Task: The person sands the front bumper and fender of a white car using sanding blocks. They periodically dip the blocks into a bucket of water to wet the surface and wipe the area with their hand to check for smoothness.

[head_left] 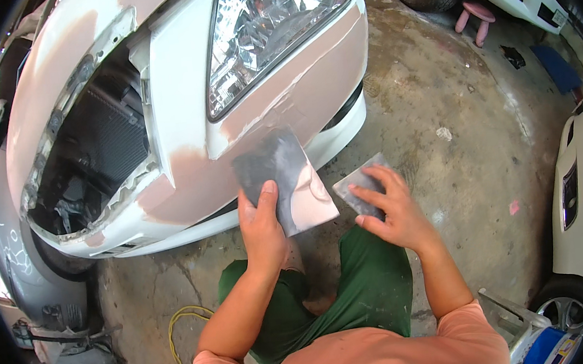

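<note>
"Since you can't see past my shoulder, where's the paste?"

"On the flat board (265, 160), a pink patch (311, 204) over its lower right part; the rest is smeared grey. It's held out in front of the car's bumper (194, 180), though from here I can't tell whether its far edge touches."

"And the hands?"

"The left hand (261, 233) is closed on the board, thumb on top, fingers mostly out of sight below. The right hand (397, 211) is half-curled, fingers spread over a small grey plate (355, 177) and the thumb at its near edge. It has hold of it, just beside the board; what's under the plate is hidden."

"How far along, would you say?"

"Partway, I'd judge. Pinkish areas already run under the headlight (272, 38) and around the grille opening (104, 143), with bare white between. Below the lamp the surface looks ridged and uneven, so smoothing seems left, and there's paste on the board not yet used."

"Anything nearby?"

"A yellow cable (172, 338) on the stained floor (458, 188), a pink stool (478, 12) farther off, and another white car (575, 254) to the right."
</note>
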`<action>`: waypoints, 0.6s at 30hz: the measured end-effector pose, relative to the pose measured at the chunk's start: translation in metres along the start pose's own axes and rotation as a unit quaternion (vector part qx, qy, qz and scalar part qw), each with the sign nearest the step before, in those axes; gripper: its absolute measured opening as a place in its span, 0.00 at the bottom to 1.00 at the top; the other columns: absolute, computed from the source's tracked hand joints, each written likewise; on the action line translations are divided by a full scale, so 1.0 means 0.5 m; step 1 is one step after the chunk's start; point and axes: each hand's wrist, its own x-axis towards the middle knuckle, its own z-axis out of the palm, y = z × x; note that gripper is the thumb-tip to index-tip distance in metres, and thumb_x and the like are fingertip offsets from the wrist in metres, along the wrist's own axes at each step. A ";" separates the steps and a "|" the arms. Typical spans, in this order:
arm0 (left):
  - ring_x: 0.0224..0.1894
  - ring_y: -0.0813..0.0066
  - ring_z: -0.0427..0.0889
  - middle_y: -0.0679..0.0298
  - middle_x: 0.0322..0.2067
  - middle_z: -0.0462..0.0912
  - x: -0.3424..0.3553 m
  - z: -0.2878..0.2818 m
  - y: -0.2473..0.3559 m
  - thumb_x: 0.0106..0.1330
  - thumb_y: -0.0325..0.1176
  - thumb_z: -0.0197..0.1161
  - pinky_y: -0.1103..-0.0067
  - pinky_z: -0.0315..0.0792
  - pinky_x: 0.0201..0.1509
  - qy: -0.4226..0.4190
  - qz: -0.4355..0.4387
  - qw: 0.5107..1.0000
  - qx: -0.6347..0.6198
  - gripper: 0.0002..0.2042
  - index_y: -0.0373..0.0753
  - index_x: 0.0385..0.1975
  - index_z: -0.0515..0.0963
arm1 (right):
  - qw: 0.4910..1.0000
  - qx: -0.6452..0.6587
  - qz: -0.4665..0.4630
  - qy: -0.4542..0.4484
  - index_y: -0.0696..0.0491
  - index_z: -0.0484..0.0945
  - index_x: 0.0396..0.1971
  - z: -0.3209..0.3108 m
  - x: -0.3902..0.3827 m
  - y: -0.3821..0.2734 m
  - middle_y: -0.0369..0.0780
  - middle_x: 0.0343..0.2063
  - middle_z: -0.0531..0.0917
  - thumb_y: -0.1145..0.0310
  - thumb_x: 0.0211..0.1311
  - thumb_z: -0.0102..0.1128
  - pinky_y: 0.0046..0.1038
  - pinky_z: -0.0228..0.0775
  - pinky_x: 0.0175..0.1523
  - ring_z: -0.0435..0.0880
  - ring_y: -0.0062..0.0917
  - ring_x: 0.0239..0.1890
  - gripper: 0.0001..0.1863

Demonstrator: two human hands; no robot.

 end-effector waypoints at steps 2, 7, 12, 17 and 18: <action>0.56 0.72 0.73 0.59 0.55 0.73 -0.009 0.022 0.017 0.72 0.29 0.52 0.73 0.66 0.63 -0.008 0.128 0.990 0.052 0.20 0.32 0.63 0.63 | 0.996 -0.076 -0.003 0.048 0.46 0.80 0.55 -0.019 -0.001 -0.021 0.47 0.61 0.69 0.60 0.49 0.70 0.46 0.56 0.68 0.64 0.47 0.66 0.29; 0.56 0.73 0.70 0.59 0.55 0.73 -0.016 0.012 -0.007 0.73 0.25 0.50 0.76 0.63 0.63 -0.079 0.220 0.969 0.080 0.17 0.29 0.60 0.66 | 0.991 -0.055 -0.087 0.088 0.43 0.79 0.54 -0.020 0.043 -0.095 0.45 0.60 0.69 0.57 0.48 0.71 0.51 0.54 0.67 0.63 0.48 0.66 0.29; 0.59 0.68 0.71 0.56 0.58 0.71 -0.011 -0.043 -0.015 0.73 0.30 0.53 0.70 0.66 0.64 0.084 0.375 0.894 0.230 0.20 0.33 0.62 0.62 | 0.989 -0.075 -0.126 -0.009 0.41 0.79 0.53 0.043 0.061 -0.084 0.46 0.58 0.70 0.55 0.47 0.70 0.55 0.52 0.66 0.64 0.46 0.66 0.29; 0.63 0.63 0.69 0.53 0.62 0.67 -0.025 -0.050 0.063 0.75 0.35 0.53 0.65 0.63 0.68 0.085 0.399 0.910 0.074 0.23 0.35 0.65 0.59 | 0.968 -0.173 -0.137 0.118 0.38 0.78 0.54 0.049 0.141 0.005 0.44 0.61 0.68 0.59 0.44 0.72 0.60 0.50 0.66 0.62 0.45 0.67 0.31; 0.64 0.63 0.68 0.53 0.63 0.67 -0.038 -0.061 0.056 0.75 0.35 0.52 0.65 0.61 0.69 0.084 0.385 0.913 0.100 0.23 0.33 0.65 0.59 | 0.960 -0.177 -0.155 0.152 0.38 0.78 0.54 0.047 0.170 0.018 0.44 0.62 0.68 0.60 0.43 0.73 0.60 0.49 0.66 0.61 0.45 0.67 0.31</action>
